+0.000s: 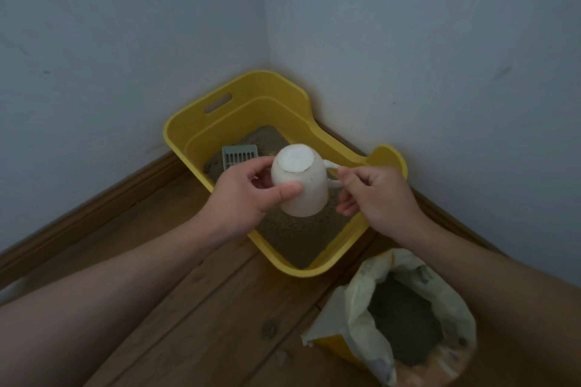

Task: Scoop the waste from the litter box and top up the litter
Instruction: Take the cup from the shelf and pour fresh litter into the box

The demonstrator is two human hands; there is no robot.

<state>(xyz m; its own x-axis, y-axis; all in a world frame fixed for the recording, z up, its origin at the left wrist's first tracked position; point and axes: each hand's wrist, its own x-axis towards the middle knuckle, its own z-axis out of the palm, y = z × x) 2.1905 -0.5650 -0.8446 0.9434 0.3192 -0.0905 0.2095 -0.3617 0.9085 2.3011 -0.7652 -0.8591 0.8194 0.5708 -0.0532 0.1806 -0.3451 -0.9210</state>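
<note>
A yellow litter box (242, 104) sits in the room corner, holding brown litter (295, 236). Over its middle I hold a white mug (301, 185) upside down, base toward me. My left hand (242, 198) grips the mug's body with thumb and fingers. My right hand (374, 195) pinches the mug's handle. A grey slotted scoop (239, 155) lies in the litter at the box's left side, partly hidden by my left hand. An open litter bag (405, 317) with grey-brown litter stands at the lower right.
Two pale walls meet behind the box, with a wooden skirting board (94, 207) along them. The floor (204, 308) is brown wooden planks. The bag stands close to the box's near right corner.
</note>
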